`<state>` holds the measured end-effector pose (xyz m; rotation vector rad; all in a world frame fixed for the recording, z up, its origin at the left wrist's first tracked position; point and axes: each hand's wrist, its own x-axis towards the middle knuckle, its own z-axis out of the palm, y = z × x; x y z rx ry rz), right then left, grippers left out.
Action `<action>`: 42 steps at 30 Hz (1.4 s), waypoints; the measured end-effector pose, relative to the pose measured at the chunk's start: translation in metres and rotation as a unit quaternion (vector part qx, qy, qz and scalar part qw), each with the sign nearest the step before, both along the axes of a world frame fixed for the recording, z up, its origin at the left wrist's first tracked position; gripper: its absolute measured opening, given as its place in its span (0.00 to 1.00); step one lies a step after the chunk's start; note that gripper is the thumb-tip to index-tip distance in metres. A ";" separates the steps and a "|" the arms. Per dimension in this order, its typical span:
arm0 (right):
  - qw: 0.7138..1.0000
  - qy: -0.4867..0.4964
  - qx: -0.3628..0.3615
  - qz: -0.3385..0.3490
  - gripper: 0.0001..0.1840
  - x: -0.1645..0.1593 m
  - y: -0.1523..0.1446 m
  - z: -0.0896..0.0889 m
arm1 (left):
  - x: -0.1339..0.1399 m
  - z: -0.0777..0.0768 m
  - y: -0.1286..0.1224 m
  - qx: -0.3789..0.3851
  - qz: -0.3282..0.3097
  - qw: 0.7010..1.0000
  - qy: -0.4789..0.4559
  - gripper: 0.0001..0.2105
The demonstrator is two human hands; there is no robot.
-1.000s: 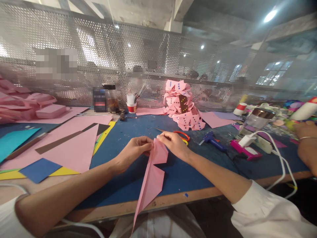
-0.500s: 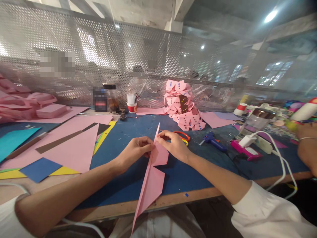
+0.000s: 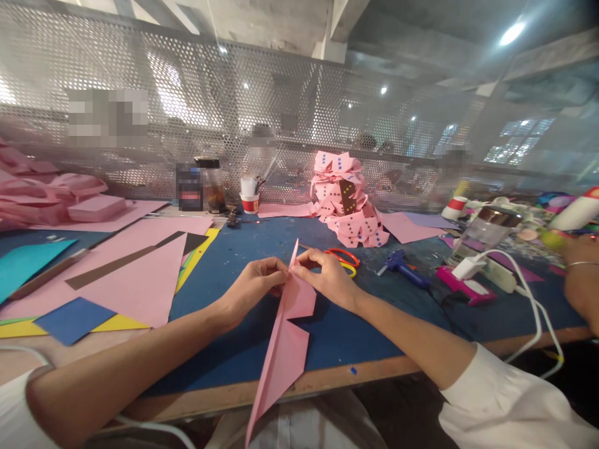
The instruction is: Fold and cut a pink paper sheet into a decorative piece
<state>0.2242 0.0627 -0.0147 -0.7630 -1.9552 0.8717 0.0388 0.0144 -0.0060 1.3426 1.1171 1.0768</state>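
A long folded sheet of pink paper (image 3: pixel 286 355) with a notch cut in its right side runs from above the blue mat past the table's front edge. My left hand (image 3: pixel 264 277) pinches its left side near the top. Opposite it, my right hand (image 3: pixel 325 274) has thumb and fingers closed on the right side of the same sheet. The fingertips nearly meet at the fold. Behind my right hand lie scissors (image 3: pixel 345 257) with red and yellow handles, partly hidden by it.
A stack of dotted pink paper pieces (image 3: pixel 349 199) stands at the back. To the right lie a blue glue gun (image 3: pixel 405 268), a pink power strip (image 3: pixel 461 284) with white cables and a clear jar (image 3: pixel 486 231). Another person's arm (image 3: pixel 583 274) reaches in at the right. Coloured sheets (image 3: pixel 140 274) cover the left.
Both hands have stayed on the pink paper. Its upper tip sits slightly lower, and my right hand has shifted a little down and left along it.
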 end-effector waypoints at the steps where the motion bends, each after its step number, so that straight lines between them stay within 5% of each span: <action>1: 1.000 -0.002 0.001 0.000 0.08 0.000 0.000 0.000 | 0.000 0.000 0.000 0.000 0.000 1.000 -0.001 0.14; 11: 0.999 -0.017 0.048 0.006 0.03 0.000 -0.004 0.002 | 0.000 -0.001 0.001 0.003 -0.001 1.000 -0.007 0.17; 28: 0.957 -0.101 0.272 -0.024 0.05 0.004 -0.005 -0.001 | -0.002 -0.005 0.004 -0.022 0.001 0.999 -0.024 0.14; 42: 0.914 -0.182 0.362 -0.023 0.16 0.011 -0.005 0.001 | -0.008 -0.006 0.009 -0.066 -0.019 0.995 -0.076 0.11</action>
